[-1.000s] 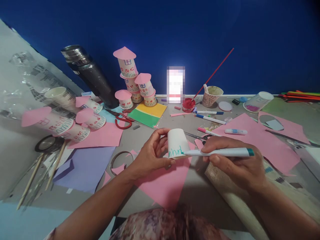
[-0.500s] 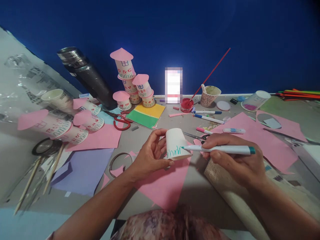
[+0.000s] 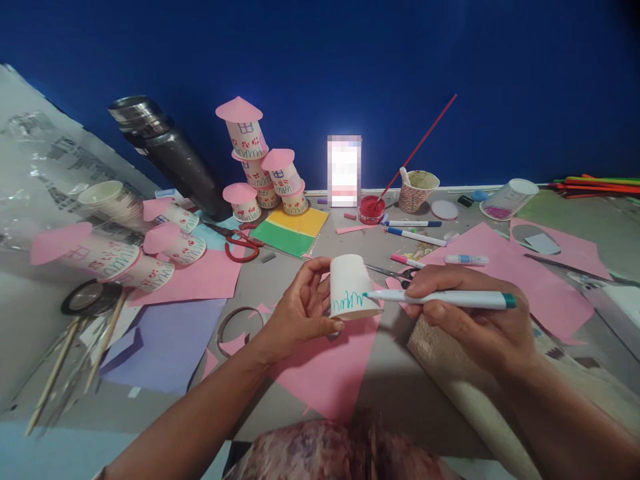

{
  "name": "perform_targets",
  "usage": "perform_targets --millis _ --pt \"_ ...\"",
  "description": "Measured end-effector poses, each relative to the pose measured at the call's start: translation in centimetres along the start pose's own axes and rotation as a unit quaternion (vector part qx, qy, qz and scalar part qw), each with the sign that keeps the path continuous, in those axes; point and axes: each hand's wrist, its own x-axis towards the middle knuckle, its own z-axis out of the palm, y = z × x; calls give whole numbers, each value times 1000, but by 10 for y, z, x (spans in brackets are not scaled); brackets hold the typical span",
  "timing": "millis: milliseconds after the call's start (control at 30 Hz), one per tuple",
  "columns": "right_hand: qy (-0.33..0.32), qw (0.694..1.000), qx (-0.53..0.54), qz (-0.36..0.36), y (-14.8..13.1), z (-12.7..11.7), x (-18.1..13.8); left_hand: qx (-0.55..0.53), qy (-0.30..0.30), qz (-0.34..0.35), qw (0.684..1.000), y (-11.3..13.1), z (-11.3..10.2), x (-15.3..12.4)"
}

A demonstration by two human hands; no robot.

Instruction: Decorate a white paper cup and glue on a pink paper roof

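A white paper cup (image 3: 349,277), turned upside down and slightly tilted, is gripped by my left hand (image 3: 305,307), with fingers behind it and the thumb at its rim. Green zigzag strokes run around the lower part of the cup. My right hand (image 3: 465,313) pinches a white marker (image 3: 450,299) with a green end; its green tip is at the cup's side, by the rightmost stroke. Under the cup lies a pink paper sheet (image 3: 330,373). Behind my right hand are scissors (image 3: 400,273), partly hidden.
Decorated cup towers with pink cone roofs (image 3: 250,140) stand at the back left beside a dark flask (image 3: 170,153). A red paint pot (image 3: 371,210) with a long stick, a patterned cup (image 3: 417,193) and several markers (image 3: 415,237) lie behind my hands. A tape ring (image 3: 220,333) is at left.
The green zigzag has grown toward the right by a stroke or so. The cup has turned a little in my left hand, and the whole view has shifted slightly.
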Motion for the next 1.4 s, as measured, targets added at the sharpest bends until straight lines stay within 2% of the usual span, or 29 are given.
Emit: perform_targets --millis 200,367,500,633,833,1000,1233,1400 --pt "-25 999 41 5 1 -2 -2 -9 3 -18 1000 1 2 0" --pt "-4 1000 27 3 1 -3 -2 -26 23 -40 999 2 2 -2" --pt "-25 998 54 5 -1 -2 -1 -27 10 -39 999 2 3 -2" --pt "14 1000 8 21 0 -2 -2 -28 13 -48 998 2 4 -2" --pt "-24 997 70 29 1 -4 -4 -34 12 -57 998 3 5 -1" --pt "0 997 59 41 -1 -2 -3 -40 16 -62 997 4 6 -1" --pt "-28 997 70 23 -2 -4 -2 -31 15 -79 996 4 6 -1" --pt "-3 999 43 30 0 -3 -3 -23 20 -88 996 2 6 -2"
